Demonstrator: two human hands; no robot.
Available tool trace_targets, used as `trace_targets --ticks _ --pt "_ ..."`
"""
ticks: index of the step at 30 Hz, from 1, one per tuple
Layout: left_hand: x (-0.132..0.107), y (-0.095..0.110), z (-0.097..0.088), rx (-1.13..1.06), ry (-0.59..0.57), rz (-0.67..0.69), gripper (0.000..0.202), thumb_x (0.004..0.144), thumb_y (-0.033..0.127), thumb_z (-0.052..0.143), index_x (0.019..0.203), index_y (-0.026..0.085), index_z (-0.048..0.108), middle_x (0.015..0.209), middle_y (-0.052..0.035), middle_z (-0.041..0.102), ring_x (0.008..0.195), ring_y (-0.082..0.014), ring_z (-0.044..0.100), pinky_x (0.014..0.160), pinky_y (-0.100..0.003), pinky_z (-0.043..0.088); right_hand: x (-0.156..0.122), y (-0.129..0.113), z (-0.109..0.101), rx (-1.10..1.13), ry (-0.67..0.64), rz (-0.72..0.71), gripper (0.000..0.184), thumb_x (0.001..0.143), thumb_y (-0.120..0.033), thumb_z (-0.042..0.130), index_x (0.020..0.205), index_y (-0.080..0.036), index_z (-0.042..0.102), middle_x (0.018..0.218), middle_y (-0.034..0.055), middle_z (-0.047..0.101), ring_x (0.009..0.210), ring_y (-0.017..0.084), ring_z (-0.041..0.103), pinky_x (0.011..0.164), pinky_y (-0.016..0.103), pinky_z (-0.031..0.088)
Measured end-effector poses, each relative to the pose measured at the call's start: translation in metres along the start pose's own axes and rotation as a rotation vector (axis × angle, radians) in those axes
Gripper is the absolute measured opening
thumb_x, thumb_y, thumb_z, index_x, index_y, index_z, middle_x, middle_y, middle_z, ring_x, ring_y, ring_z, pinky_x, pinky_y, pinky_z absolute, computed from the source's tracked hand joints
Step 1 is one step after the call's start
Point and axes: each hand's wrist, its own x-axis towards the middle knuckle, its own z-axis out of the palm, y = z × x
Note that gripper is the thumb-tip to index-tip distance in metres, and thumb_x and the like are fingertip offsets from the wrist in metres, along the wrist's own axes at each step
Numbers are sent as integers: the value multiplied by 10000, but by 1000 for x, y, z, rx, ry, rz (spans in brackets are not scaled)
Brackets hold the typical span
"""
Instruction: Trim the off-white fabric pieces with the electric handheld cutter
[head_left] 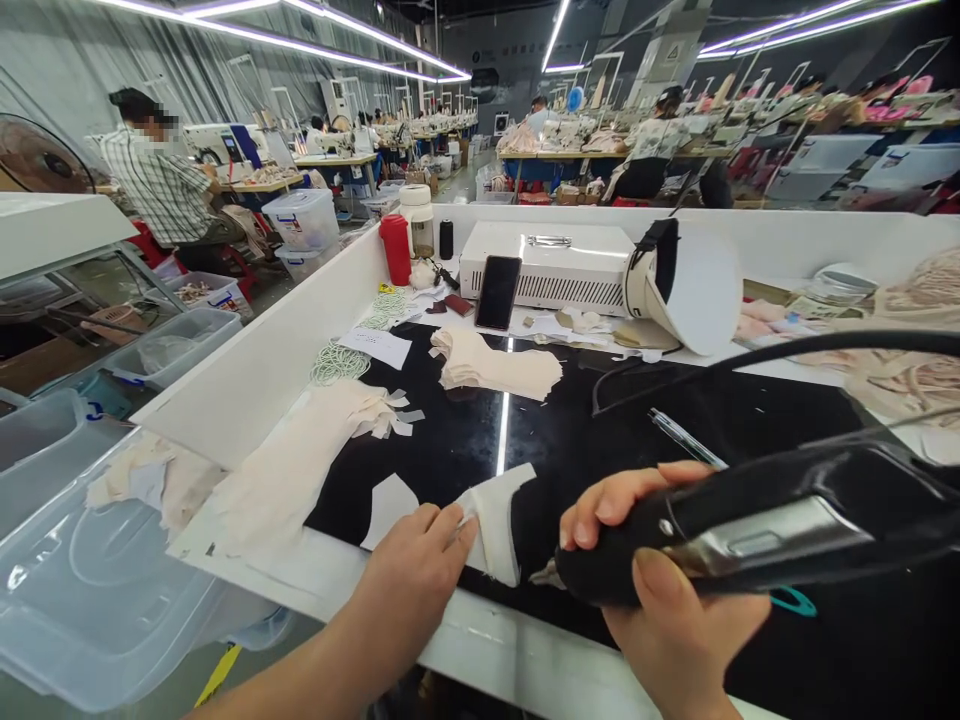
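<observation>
My left hand [420, 560] bears down at the near edge of a black glassy work surface [420, 440]. Its fingers are together on a curved white fabric piece [499, 525], pinning it; the thumb is mostly hidden. Beside those fingers lies a white pointed piece [390, 505]. My right hand [675, 600] is wrapped around a black corded hand tool [780, 520] with a silver panel. The tool's narrow tip [547, 575] points left, just right of the fabric piece and apart from it.
Beige cloth stacks [495, 365] and a larger pile [300, 465] lie beyond and left. A pen [682, 437], phone [498, 292], lamp [690, 290] and white box [547, 260] stand farther back. The black cord [795, 345] arches over the right side.
</observation>
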Motion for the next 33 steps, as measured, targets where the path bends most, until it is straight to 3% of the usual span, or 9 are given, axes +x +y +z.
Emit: trace_targets --ticks 17,22,26,30,33 --pt "-6 12 -3 66 -41 -34 552 847 -53 507 1383 70 551 1093 -115 684 848 -244 657 674 -346 553 -5 14 -4 -23 25 -40 368 876 -302 797 1195 -297 614 828 -33 641 637 160 630 557 323 587" --pt "-6 18 -1 120 99 -65 249 984 41 511 1192 104 632 890 -66 656 729 -225 623 601 -336 499 -7 16 -5 -14 20 -41 383 876 -313 804 1206 -293 612 837 -30 644 649 159 626 562 319 589" --pt "2 25 -10 30 224 49 224 1035 32 448 1116 117 638 946 -81 668 868 -233 643 739 -347 546 -8 14 -5 -25 13 -45 373 885 -321 799 1205 -293 608 839 -31 637 652 155 624 566 317 588" --pt "13 29 -16 -166 215 274 232 1085 59 421 1133 110 642 1010 -74 676 1002 -211 654 918 -334 559 -8 13 -5 -30 15 -33 376 876 -334 808 1190 -295 604 825 -36 632 640 156 624 564 322 589" --pt "20 29 -13 -214 213 328 214 1085 61 442 1117 88 652 1024 -82 682 1056 -209 662 966 -314 554 -8 13 -5 -25 12 -28 376 880 -327 807 1193 -294 602 824 -36 635 640 157 623 566 322 585"
